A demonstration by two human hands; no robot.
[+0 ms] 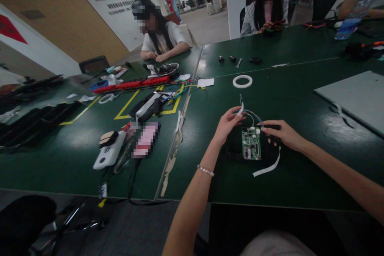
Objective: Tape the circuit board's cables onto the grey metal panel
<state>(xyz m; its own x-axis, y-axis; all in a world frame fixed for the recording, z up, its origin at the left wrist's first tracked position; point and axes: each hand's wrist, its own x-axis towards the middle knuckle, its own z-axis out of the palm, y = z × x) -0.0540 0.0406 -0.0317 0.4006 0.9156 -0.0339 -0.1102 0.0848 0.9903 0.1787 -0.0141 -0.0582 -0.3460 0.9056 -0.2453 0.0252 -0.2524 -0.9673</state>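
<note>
A green circuit board (252, 144) lies on the table in front of me. A thin bundle of wires (249, 113) arcs over its top edge. My left hand (229, 125) is closed at the board's upper left, with a short strip of white tape (241, 105) standing up from between thumb and fingers. At the board's upper right corner, my right hand (280, 134) pinches the wires close to a white connector (258, 131). A dark part (235, 155) sits at the board's left side. Another loose strip of tape (268, 168) lies just below the board.
Beyond my hands lies a roll of white tape (242, 81), with a small wrench (239, 63) behind it. A grey panel (354, 98) is at right. Left of the table seam are a phone (146, 140), a white device (110, 150) and a red power strip (130, 84). Two people sit opposite.
</note>
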